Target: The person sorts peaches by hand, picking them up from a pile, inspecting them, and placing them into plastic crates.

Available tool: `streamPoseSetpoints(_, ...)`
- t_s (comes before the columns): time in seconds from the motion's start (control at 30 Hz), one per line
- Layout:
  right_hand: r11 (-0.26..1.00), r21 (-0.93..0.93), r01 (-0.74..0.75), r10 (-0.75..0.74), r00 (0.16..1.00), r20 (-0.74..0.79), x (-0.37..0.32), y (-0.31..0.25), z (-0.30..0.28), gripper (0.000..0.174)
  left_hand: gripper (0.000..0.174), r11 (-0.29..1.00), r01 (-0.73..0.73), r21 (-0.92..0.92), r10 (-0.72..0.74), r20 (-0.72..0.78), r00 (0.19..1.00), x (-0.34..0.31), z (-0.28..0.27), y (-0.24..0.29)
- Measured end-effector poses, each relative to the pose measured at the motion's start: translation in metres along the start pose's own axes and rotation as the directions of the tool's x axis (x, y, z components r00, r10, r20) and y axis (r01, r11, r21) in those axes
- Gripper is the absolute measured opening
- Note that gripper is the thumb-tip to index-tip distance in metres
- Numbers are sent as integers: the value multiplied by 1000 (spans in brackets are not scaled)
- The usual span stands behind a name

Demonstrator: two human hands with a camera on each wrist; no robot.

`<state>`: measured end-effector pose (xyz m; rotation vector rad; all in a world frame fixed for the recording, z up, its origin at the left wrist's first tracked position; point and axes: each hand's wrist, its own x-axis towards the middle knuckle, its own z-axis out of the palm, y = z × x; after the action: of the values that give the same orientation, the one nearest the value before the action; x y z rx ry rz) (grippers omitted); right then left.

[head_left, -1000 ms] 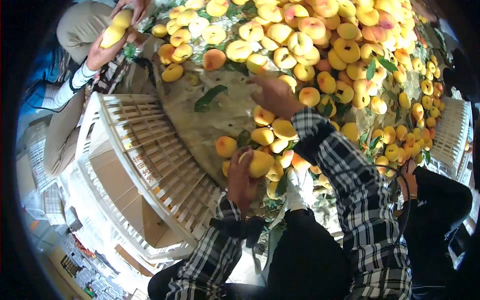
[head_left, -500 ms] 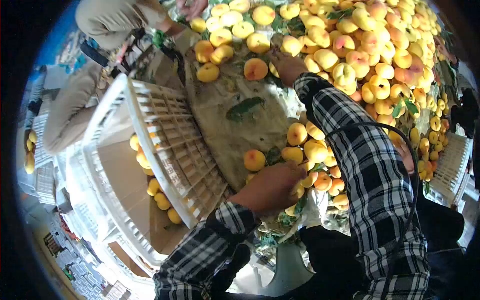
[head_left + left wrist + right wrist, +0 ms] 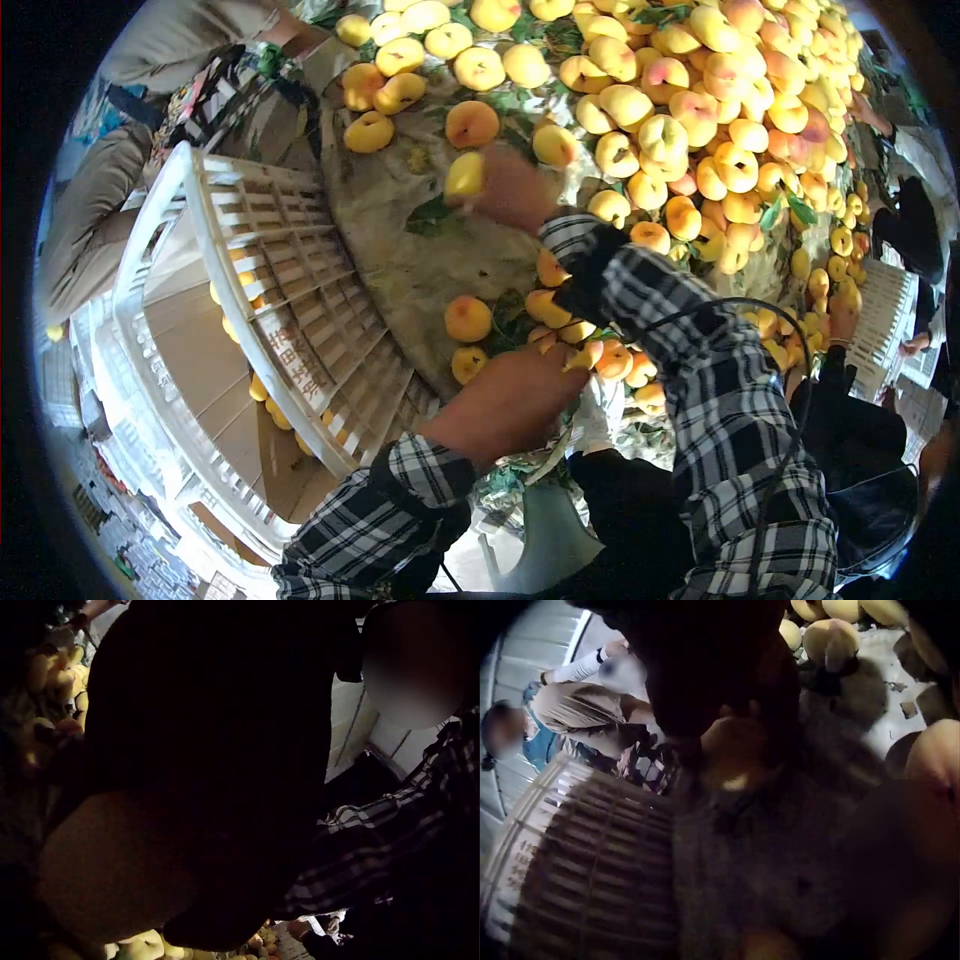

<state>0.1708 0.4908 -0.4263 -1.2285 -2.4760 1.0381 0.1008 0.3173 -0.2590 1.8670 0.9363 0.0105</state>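
Your right hand (image 3: pixel 512 188) has swung back from the heap (image 3: pixel 700 110), curled round a yellow flat peach (image 3: pixel 465 175) to lift it clear, near the white slatted plastic crate (image 3: pixel 250 270). Your left hand (image 3: pixel 505 400) rests on loose peaches (image 3: pixel 560 325) by the crate's near corner, its grip hidden.

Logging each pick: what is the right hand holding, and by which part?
A yellow peach, gripped at its side by the right hand; blur hides the finger detail.
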Motion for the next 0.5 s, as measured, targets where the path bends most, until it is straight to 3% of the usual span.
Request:
streamPoseSetpoints(0.07, 987, 118, -105, 107, 994, -10, -11, -6, 24, 58, 39, 1000, -12, 8, 11, 26, 1000, 0, -1, -2)
streamPoseSetpoints(0.13, 944, 330, -2, 42, 993, -113, -17, 2, 18, 54, 41, 999, 21, 34, -22, 38, 999, -1, -5, 1)
streamPoseSetpoints(0.23, 999, 1, 54, -52, 965, -258, -11, 37, -10, 55, 44, 999, 21, 41, -21, 3, 1000, -2, -9, 1)
streamPoseSetpoints(0.3, 918, -376, -128, -39, 914, -405, -19, 54, -41, 56, 45, 999, 23, 41, -23, -3, 1000, -2, -9, 2)
streamPoseSetpoints(0.37, 930, -286, -230, 190, 969, -159, -26, 61, -47, 56, 46, 997, 46, 55, -47, 25, 999, 0, -12, 4)
streamPoseSetpoints(0.4, 949, -275, -156, 120, 982, -145, -30, 63, -48, 61, 46, 997, 41, 63, -43, 28, 999, 1, -11, 3)
streamPoseSetpoints(0.43, 964, -225, -142, 110, 983, -147, -34, 65, -47, 54, 46, 997, 38, 70, -40, 32, 999, 1, -10, 3)
streamPoseSetpoints(0.5, 927, -286, -241, 256, 967, 15, -35, 45, -75, 41, 45, 997, 34, 76, -37, 39, 999, 2, -8, 2)
